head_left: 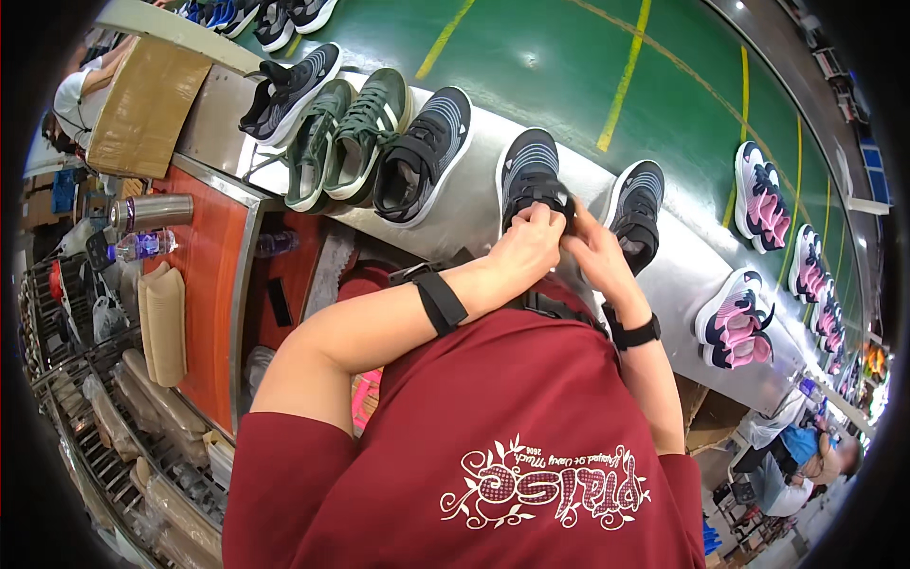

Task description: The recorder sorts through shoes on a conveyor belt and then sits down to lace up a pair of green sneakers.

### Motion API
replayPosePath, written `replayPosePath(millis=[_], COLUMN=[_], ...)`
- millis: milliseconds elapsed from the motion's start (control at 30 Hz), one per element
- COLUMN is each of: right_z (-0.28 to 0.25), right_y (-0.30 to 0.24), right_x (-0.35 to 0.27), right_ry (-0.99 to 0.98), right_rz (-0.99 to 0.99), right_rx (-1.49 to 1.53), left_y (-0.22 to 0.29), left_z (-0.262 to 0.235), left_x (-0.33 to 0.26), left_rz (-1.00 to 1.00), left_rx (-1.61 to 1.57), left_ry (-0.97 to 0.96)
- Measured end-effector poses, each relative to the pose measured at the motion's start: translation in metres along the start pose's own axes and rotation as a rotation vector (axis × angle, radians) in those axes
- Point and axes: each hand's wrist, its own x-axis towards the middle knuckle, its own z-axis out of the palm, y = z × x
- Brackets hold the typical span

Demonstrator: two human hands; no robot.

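On the metal ledge in front of me stands a black sneaker [531, 163] with grey stripes and a white sole, its toe pointing away. My left hand [527, 243] is closed, fingers pinching the strap at its ankle opening. From the other side, my right hand [599, 254] grips the same strap area with thumb and fingers; the fingertips are partly hidden. The matching black sneaker [637, 211] sits just right of my right hand. Another black strap sneaker [424, 159] stands to the left, beside a pair of dark green sneakers [368, 133].
A green conveyor belt [531, 57] with yellow lines runs beyond the ledge. Pink and navy sneakers [735, 322] stand at the right. At the left are a red-brown bench [204, 313], a steel flask [152, 211], a cardboard sheet [147, 104] and racks. Other people work farther off.
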Motion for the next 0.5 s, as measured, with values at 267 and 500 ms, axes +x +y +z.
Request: replayPosePath(millis=[267, 500], right_z=[-0.006, 0.013], right_y=[-0.015, -0.043], right_x=[-0.009, -0.029], right_ry=[-0.073, -0.012], right_rz=[-0.065, -0.358], right_rx=[-0.118, -0.191], left_y=[-0.006, -0.039], left_z=[0.008, -0.045], left_x=[-0.005, -0.045], left_rz=[0.051, -0.721], left_rx=[0.072, -0.911], left_ry=[0.052, 0.367])
